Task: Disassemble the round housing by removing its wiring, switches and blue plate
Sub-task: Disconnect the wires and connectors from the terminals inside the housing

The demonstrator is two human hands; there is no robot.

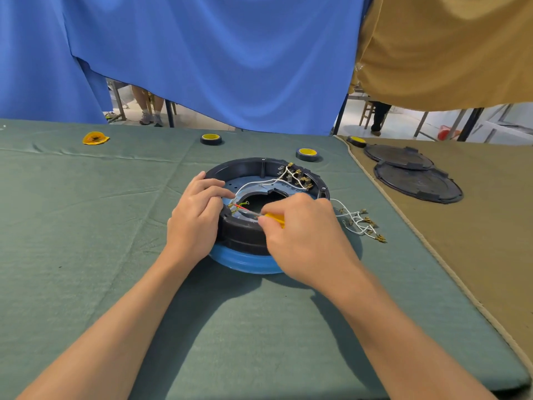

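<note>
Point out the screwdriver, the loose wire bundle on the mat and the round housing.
screwdriver (275,220), head view, yellow handle.
loose wire bundle (357,223), head view, white tangled middle.
round housing (245,237), head view, black near wall.

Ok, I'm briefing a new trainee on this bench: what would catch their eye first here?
The round housing at the centre of the green table, where the left hand holds its rim and the right hand works a yellow-handled screwdriver inside. Next, the loose white wires lying right of it, and two black covers on the tan cloth at far right.
</note>
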